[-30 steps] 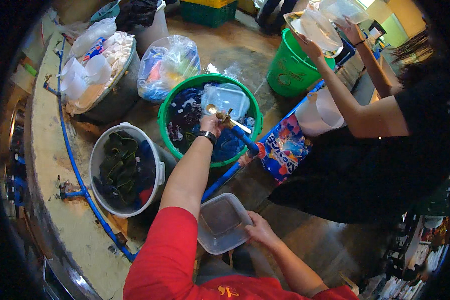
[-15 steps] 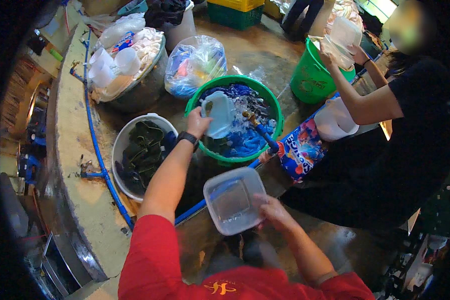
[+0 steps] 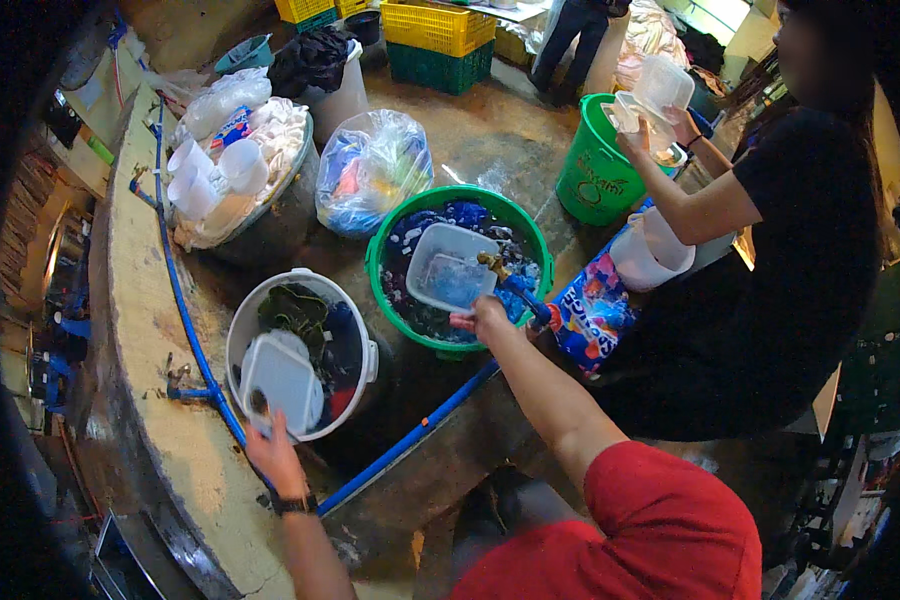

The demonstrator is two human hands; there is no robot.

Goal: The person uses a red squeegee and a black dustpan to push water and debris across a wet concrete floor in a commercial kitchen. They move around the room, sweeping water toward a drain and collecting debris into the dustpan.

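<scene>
My left hand (image 3: pixel 276 455), a dark band on its wrist, grips a pale plastic lid (image 3: pixel 282 375) by its near edge. The lid is over the white bucket (image 3: pixel 369 362), where dark green and blue cloth lies in water. Held at its near corner by my right hand (image 3: pixel 488 318), a clear square plastic container (image 3: pixel 430 288) rests in the green tub (image 3: pixel 376 285) among wet dark and blue cloth. A brass tap (image 3: pixel 490 264) on a blue pipe juts over the container's right side. My fingertips are partly hidden.
At right a person in black (image 3: pixel 810 260) holds a clear container and lid over a tall green bucket (image 3: pixel 595 180). Beside the tap stand a printed blue-pink bag (image 3: pixel 592 318) and a white tub (image 3: pixel 660 255). Left lie a blue pipe (image 3: pixel 185 290), a laundry-filled tub and a clothes bag (image 3: pixel 370 175).
My left hand has carried the lid from the green tub down-left to the white bucket. My right hand has moved the container forward into the green tub. The view has shifted.
</scene>
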